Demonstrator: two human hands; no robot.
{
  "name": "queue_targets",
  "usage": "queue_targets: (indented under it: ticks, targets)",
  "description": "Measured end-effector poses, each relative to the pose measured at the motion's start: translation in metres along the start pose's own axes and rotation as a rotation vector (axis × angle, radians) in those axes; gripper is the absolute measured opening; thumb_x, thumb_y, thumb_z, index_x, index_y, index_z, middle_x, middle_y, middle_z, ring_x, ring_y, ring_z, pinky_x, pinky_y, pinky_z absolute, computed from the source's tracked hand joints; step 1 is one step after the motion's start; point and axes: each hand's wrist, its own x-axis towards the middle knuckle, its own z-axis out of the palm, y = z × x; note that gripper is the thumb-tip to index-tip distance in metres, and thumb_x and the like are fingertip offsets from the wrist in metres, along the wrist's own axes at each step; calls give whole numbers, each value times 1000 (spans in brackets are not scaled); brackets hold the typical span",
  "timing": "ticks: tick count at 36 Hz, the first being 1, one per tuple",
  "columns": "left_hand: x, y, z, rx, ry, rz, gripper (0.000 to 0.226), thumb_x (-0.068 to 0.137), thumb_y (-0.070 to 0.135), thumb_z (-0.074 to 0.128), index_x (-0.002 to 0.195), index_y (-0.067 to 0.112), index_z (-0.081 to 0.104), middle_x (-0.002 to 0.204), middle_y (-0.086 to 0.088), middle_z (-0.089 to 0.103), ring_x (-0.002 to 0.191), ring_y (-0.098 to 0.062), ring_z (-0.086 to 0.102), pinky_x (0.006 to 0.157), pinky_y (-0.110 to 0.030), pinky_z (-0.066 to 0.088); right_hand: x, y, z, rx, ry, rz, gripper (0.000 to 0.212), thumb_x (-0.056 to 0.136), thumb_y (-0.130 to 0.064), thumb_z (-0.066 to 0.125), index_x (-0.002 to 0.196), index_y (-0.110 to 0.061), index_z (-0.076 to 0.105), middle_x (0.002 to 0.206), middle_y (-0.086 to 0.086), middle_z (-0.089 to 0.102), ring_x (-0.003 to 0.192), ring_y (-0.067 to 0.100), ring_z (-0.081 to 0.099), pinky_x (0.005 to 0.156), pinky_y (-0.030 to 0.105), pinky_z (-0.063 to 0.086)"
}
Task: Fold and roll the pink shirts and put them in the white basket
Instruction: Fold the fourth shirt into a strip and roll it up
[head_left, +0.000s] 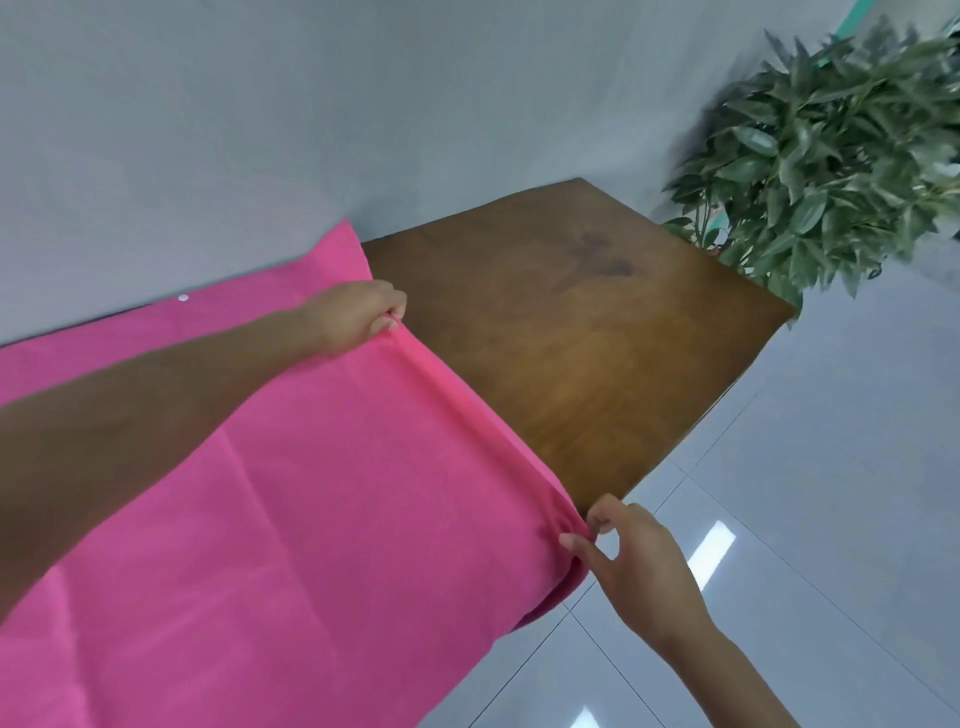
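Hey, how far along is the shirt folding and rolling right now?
Early. The pink shirt lies spread on the table. Both the left hand and the right hand pinch its turned edge, which looks like the start of a fold or roll. No finished roll or basket is in view, so rolling and basketing remain.

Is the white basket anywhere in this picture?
No, only the pink shirt, the wooden table, a plant and both hands show.

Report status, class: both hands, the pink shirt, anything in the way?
Left hand and right hand each pinch the rolled edge of the pink shirt. Shirt spread on brown table, roll just begun. White basket not in view; nothing in the way.
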Motion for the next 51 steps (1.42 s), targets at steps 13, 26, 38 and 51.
queue_targets:
  ticks: [13,26,38,51]
  targets:
    - [-95,5,-25,48,64,-119,5,89,0,69,85,3,66,85,-6,59,80,-27,56,71,-33,38,-61,-25,29,63,9,-131,24,90,-42,71,74,-34,55,74,-22,57,76,3,57,66,23,47]
    - [-220,17,-54,151,39,-236,5,90,6,71,89,2,69,88,-13,63,81,-26,54,74,-37,44,-141,-76,69,170,-115,-178,27,97,-38,63,74,-27,54,66,-6,58,62,15,52,59,36,47]
    - [-336,28,-93,221,57,-372,4,91,4,67,93,2,70,92,-15,64,86,-31,58,71,-34,37,-216,-137,97,283,-174,-332,30,96,-38,64,73,-21,54,63,-9,52,59,11,46,55,24,36]
    - [-449,22,-119,246,87,-489,3,92,6,66,93,8,69,97,-13,64,92,-33,60,81,-40,48,-283,-196,128,395,-255,-458,31,95,-36,64,69,-25,50,58,-6,50,55,12,43,56,32,40]
